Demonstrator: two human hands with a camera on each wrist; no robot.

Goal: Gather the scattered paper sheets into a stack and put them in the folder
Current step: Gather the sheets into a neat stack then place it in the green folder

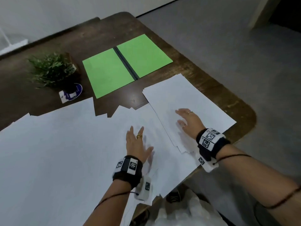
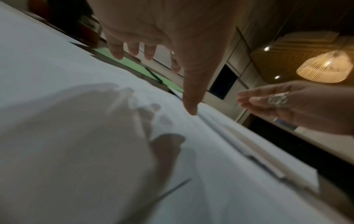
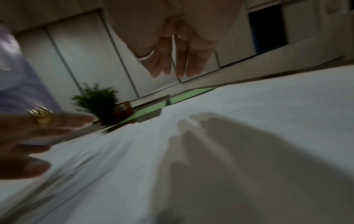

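Observation:
White paper sheets [image 1: 65,144] lie spread over the near half of the brown table [image 1: 104,35]. A smaller pile of sheets [image 1: 187,101] sits askew at the right corner. The green folder [image 1: 127,62] lies open and flat beyond them, dark spine in the middle. My left hand [image 1: 136,141] hovers just above the spread sheets, fingers straight and apart, holding nothing. My right hand [image 1: 187,118] hovers flat over the right pile, fingers straight. In the left wrist view the left hand [image 2: 153,50] casts a shadow on the paper [image 2: 76,136]. The right hand [image 3: 172,63] does the same in the right wrist view.
A small potted plant [image 1: 52,69] stands at the left of the folder, with a blue-and-white label [image 1: 71,93] by its base. The table's right edge [image 1: 244,111] runs close beside the right pile; grey floor [image 1: 228,54] lies beyond.

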